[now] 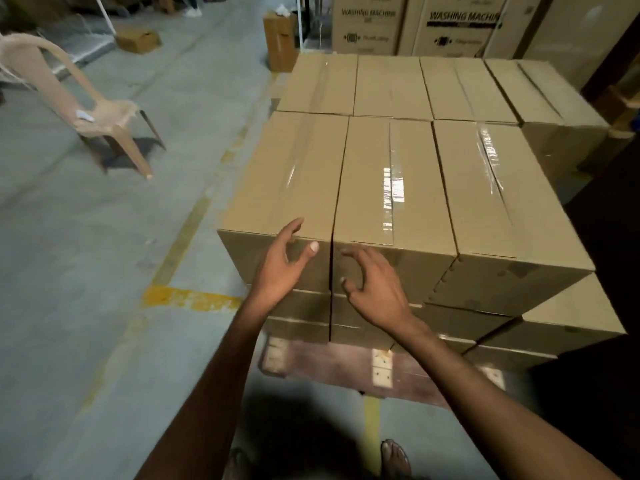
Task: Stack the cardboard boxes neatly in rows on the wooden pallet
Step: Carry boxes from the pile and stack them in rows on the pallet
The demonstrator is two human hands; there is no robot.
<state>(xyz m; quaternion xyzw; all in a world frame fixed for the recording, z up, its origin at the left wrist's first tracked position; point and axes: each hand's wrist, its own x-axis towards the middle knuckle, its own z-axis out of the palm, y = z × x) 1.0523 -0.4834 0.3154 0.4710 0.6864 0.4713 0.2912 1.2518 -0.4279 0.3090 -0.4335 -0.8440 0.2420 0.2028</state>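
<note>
The left hand (pixel 282 268) and right hand (pixel 375 285), fingers spread and holding nothing, reach at the brown taped cardboard boxes (pixel 287 174) on the reddish wooden pallet (pixel 329 367), maybe to nudge them straight.

One head-worn wide-angle camera, looking forward and down from close above the near edge of the cardboard boxes (pixel 294 174), wooden pallet (pixel 339 367) and floor (pixel 86 271) beneath us.

A beige plastic chair (pixel 100 116) stands on the grey floor (pixel 69 271), washing-machine cartons (pixel 369 24) well behind.
</note>
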